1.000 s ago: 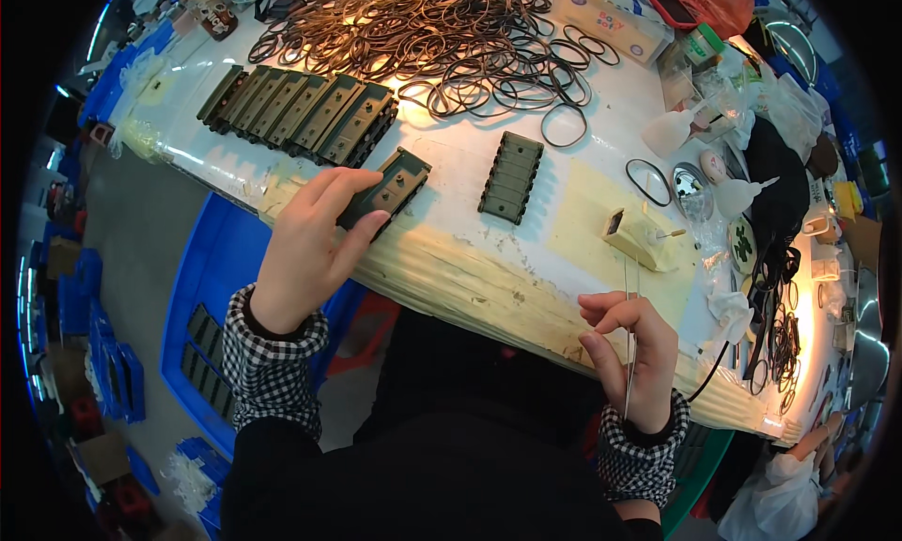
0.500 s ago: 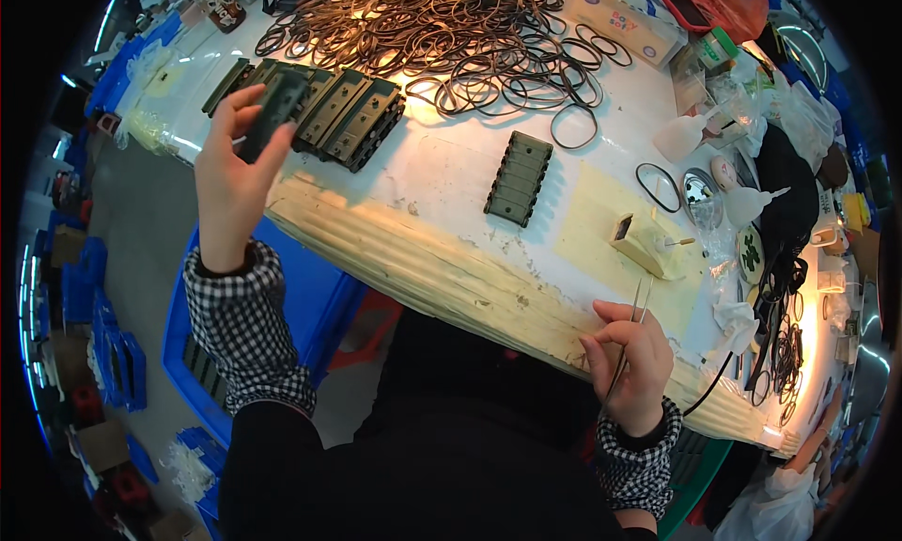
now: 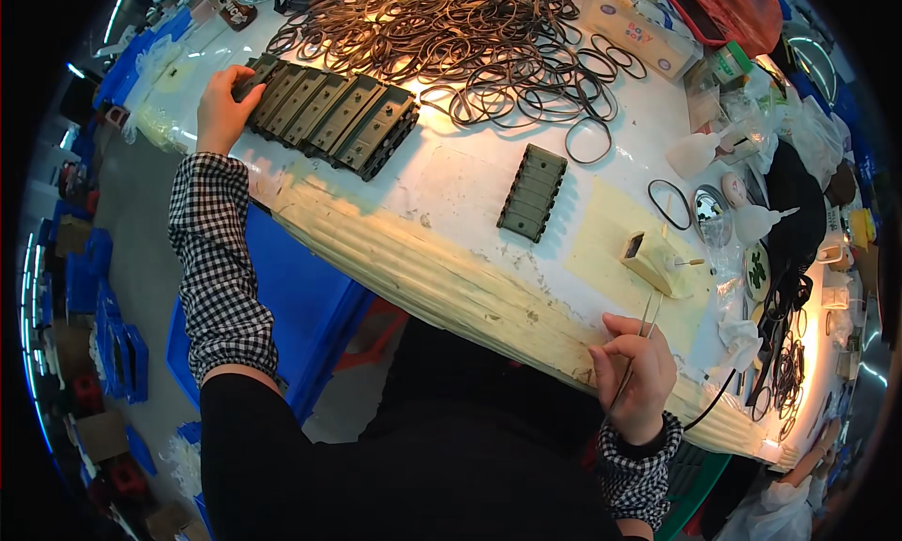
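Observation:
Several dark green toy-like chassis pieces [image 3: 324, 109] with knobbed sides stand side by side in a row at the far left of the table. My left hand [image 3: 224, 113] is at the row's left end, its thumb and fingers closed round the last chassis piece [image 3: 256, 75], which they partly hide. Tweezers [image 3: 648, 317] point up and away from my right hand [image 3: 641, 370], which grips them over the front edge; their tips are slightly apart and hold nothing. A single chassis piece [image 3: 533, 193] lies apart, mid-table, its ribbed face up.
A tangled heap of dark rubber bands [image 3: 423, 33] covers the table's back. Right of centre, a small cream container [image 3: 658, 264] has a thin stick in it. White squeeze bottles [image 3: 693, 156] and plastic bags crowd the right side. A blue bin [image 3: 305, 297] sits below the front edge.
My left hand has carried a chassis piece away from me and set it against the row's left end. My right hand with the tweezers has hardly moved; the view has shifted slightly.

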Motion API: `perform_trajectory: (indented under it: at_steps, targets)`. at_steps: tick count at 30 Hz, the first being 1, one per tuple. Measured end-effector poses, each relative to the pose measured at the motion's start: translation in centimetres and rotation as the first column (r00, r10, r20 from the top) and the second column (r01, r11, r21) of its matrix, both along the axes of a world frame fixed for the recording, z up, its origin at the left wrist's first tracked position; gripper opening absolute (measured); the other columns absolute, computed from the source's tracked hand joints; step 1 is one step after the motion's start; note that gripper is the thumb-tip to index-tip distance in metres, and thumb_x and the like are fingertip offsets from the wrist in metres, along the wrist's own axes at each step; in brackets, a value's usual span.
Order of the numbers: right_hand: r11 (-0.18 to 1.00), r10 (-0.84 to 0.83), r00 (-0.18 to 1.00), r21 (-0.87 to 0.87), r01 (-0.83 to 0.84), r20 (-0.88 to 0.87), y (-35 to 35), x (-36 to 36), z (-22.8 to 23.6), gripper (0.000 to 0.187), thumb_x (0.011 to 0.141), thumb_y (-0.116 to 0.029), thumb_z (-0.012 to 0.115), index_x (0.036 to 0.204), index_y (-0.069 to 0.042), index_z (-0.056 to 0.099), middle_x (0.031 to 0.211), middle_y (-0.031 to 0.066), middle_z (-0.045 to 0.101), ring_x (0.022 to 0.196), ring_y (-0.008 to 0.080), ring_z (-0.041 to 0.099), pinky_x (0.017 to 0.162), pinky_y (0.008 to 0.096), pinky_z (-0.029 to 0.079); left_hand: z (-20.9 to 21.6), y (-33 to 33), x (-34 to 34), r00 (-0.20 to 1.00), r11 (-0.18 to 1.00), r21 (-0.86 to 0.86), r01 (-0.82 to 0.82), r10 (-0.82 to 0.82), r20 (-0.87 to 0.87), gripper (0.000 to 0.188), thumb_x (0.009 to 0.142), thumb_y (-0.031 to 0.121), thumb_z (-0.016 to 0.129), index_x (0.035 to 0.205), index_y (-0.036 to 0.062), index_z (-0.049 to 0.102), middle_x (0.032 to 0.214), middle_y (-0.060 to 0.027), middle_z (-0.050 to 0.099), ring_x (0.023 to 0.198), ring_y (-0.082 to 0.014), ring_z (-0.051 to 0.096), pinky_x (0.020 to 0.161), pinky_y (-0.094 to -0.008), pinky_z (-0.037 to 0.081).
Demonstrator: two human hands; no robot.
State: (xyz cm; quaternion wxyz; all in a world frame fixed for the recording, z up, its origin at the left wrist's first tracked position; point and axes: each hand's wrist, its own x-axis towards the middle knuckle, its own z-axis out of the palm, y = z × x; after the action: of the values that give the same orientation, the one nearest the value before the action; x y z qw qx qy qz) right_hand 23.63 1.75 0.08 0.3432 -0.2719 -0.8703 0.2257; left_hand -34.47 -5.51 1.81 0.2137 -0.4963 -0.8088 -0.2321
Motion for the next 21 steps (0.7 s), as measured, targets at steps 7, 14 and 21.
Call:
perform_trajectory:
  at_steps: [7,14,21]
  targets:
    - [1.0,0.0,1.0,0.028,-0.001,0.01,0.0,-0.2,-0.1,0.024,0.072,-0.002,0.078,0.082,-0.003,0.057,0.095,0.017,0.067,0.072,0.0284,0.064,0.061,0.033,0.051,-1.3,-0.2,-0.9,0.985,0.989,0.114,0.091,-0.106,0.136,0.024,0.081,0.019,0.075,0.099,0.0046,0.067,0.09,-0.0109,0.067,0.082,-0.0252,0.066,0.074,-0.0339,0.052]
    - [0.999,0.0,1.0,0.038,0.0,0.015,-0.1,-0.3,0.1,0.024,0.071,-0.001,0.078,0.083,-0.004,0.057,0.095,0.0164,0.067,0.068,0.0261,0.064,0.059,0.0322,0.05,-0.6,0.0,-0.2,0.994,0.996,0.073,0.055,-0.062,0.088,0.021,0.082,0.021,0.074,0.092,0.0032,0.068,0.088,-0.0117,0.067,0.079,-0.0247,0.066,0.072,-0.0333,0.051]
    - [0.999,-0.005,1.0,0.037,0.004,0.015,0.0,-0.2,-0.1,0.024,0.071,-0.002,0.079,0.083,-0.004,0.058,0.094,0.0158,0.067,0.073,0.0277,0.065,0.061,0.0329,0.052,-0.9,0.8,0.6,0.998,0.993,0.105,0.062,-0.059,-0.028,0.024,0.084,0.024,0.072,0.098,0.0044,0.069,0.092,-0.0113,0.067,0.085,-0.0258,0.064,0.077,-0.036,0.049]
